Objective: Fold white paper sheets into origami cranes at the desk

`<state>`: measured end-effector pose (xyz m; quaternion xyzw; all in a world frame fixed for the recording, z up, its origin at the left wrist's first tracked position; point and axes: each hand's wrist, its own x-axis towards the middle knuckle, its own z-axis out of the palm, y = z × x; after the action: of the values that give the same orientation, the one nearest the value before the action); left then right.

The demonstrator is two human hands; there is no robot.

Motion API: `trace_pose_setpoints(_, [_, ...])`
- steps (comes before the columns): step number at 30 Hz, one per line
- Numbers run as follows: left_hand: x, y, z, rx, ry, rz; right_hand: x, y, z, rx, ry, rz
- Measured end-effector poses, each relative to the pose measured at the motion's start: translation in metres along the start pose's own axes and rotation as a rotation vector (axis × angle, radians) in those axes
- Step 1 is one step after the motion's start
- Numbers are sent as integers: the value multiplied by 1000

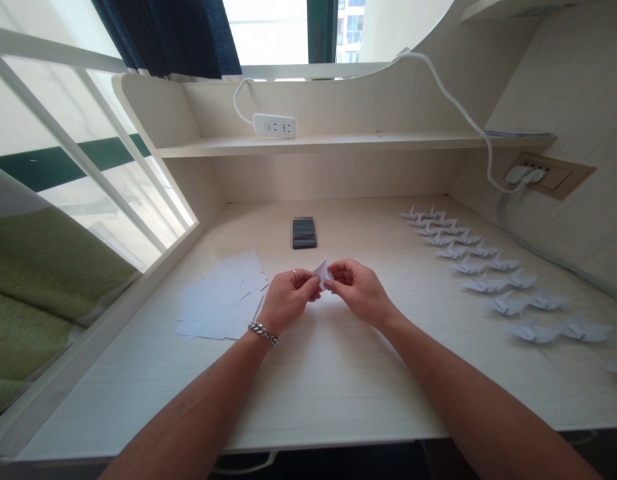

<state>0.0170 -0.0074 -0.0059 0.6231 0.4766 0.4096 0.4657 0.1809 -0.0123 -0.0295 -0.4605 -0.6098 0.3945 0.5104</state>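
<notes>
A small piece of folded white paper [323, 272] is held up above the desk, pinched between both hands. My left hand [291, 293], with a ring and a chain bracelet at the wrist, grips its left side between thumb and fingers. On the other side, the thumb and fingertips of my right hand [361, 288] close on its right edge. Fingers cover part of the paper, so its exact fold cannot be made out. Loose white paper sheets [218, 297] lie overlapping just left of my left hand. Folded paper cranes [488, 285] stand in rows to the right.
A dark phone-like object [304, 233], blurred, lies beyond my hands on the pale desk [328, 393]. The shelf [348, 143] at the back carries a white power strip [274, 125]. A white cable [458, 107] runs down to the wall socket [553, 175]. White railings stand at the left.
</notes>
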Motion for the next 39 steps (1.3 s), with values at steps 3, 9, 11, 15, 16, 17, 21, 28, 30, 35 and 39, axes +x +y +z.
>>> trace_pose_setpoints(3, [0,2,0,-10,-3,-2,0,0,1,54,-5,15])
trace_pose_setpoints(9, [0,1,-1,-68,8,-17,0,-5,2,173,2,66])
trace_pose_setpoints(11, [0,1,-1,-111,8,-41,1,-7,1,251,9,131])
trace_pose_setpoints(15, [-1,3,-2,-206,-5,-110,3,-13,0,367,14,283])
trace_pose_setpoints(16, [-1,3,-2,-221,-5,-122,3,-14,-1,372,8,297])
trace_pose_setpoints(17, [-1,2,-2,-232,-1,-128,2,-15,-1,370,-2,300])
trace_pose_setpoints(21, [2,-2,-4,-235,8,-109,1,-19,-2,343,-49,298])
trace_pose_setpoints(28, [2,-5,-5,-229,-66,-86,1,-18,-2,311,-28,289])
trace_pose_setpoints(30, [1,-4,-5,-218,-78,-93,1,-17,-2,317,-6,277])
trace_pose_setpoints(35, [1,-3,-4,-215,-41,-100,0,-17,-4,423,-86,290])
trace_pose_setpoints(39, [0,-2,-3,-236,-49,-74,-2,-17,-8,491,-184,314])
